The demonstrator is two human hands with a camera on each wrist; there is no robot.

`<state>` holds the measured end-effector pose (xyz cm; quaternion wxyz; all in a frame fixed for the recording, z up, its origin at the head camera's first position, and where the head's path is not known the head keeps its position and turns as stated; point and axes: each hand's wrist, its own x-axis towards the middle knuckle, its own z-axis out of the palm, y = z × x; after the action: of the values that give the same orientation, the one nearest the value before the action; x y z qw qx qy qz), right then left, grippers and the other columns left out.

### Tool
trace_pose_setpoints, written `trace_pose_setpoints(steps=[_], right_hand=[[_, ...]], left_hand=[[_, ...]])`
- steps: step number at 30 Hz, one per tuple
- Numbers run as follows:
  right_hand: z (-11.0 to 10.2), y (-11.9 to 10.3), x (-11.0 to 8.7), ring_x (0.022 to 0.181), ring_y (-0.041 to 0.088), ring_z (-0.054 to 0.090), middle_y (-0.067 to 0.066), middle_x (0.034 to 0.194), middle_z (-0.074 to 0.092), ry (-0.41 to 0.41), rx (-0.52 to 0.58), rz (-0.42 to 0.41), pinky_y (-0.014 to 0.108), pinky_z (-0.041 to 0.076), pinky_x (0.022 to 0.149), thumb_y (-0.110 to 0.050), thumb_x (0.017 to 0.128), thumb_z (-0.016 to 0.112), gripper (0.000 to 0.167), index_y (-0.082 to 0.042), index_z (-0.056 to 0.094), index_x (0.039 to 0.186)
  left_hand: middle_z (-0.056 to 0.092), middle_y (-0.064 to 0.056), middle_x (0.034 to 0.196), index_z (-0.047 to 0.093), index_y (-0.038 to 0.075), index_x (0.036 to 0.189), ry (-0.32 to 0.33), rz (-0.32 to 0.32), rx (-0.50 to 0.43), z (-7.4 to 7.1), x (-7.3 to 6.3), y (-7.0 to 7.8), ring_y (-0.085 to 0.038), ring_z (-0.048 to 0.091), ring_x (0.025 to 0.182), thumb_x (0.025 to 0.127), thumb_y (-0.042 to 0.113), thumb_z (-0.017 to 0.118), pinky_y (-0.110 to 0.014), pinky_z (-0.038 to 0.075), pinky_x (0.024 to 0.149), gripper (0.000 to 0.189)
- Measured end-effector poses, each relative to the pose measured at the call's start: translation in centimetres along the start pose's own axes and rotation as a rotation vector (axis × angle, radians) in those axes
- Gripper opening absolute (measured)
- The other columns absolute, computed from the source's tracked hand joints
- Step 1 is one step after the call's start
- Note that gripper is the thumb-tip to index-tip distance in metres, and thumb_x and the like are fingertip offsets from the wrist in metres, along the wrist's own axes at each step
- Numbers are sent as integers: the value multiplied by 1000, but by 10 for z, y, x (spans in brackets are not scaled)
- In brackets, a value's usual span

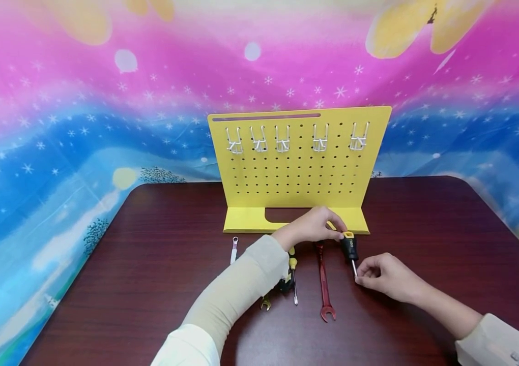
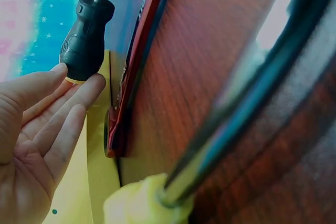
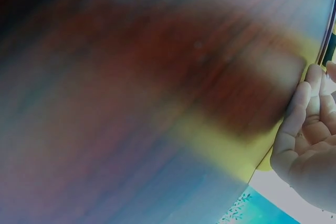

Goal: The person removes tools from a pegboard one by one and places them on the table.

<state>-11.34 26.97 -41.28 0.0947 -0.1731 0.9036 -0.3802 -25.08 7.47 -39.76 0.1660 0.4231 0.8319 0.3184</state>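
Note:
A screwdriver with a black handle (image 1: 351, 250) and a yellow end cap lies between both hands, just in front of the yellow stand. My left hand (image 1: 316, 225) pinches the capped end of the handle between thumb and fingers; the left wrist view shows this grip on the screwdriver (image 2: 86, 40) up close. At the other end, my right hand (image 1: 387, 277) pinches the tip of the metal shaft with thumb and forefinger. In the right wrist view the right hand (image 3: 310, 135) has curled fingers, and the shaft tip is hidden.
A yellow pegboard (image 1: 296, 173) with several white wire hooks stands at the back of the dark wooden table (image 1: 149, 264). A red wrench (image 1: 324, 287), a yellow-handled screwdriver (image 1: 293, 265) and a silver ring-ended wrench (image 1: 234, 245) lie by the left forearm, which partly hides other tools.

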Motion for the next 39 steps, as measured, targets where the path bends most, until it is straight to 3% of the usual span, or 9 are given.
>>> trace_pose_setpoints(steps=[14,25,39], right_hand=[[4,1,3,60,-4,49,-9,69,63,-33,6,-19,18,44,54,-10,86,73,7,-11,70,80],[2,-1,2,59,-3,48,-9,67,61,-43,1,0,18,43,54,-12,86,73,7,-11,70,80],[7,1,1,59,-5,47,-11,66,59,8,-44,-28,18,43,53,-10,83,75,8,-13,69,78]], left_hand=[[76,2,102,76,11,108,-19,-46,-4,2,-3,-4,2,68,82,92,18,72,-9,50,77,18],[76,1,99,75,9,109,-33,-33,-4,4,-3,-4,3,67,76,93,16,70,-9,50,75,17],[76,2,101,76,10,108,-41,-25,50,1,-5,-5,0,66,87,93,17,71,-9,49,78,18]])
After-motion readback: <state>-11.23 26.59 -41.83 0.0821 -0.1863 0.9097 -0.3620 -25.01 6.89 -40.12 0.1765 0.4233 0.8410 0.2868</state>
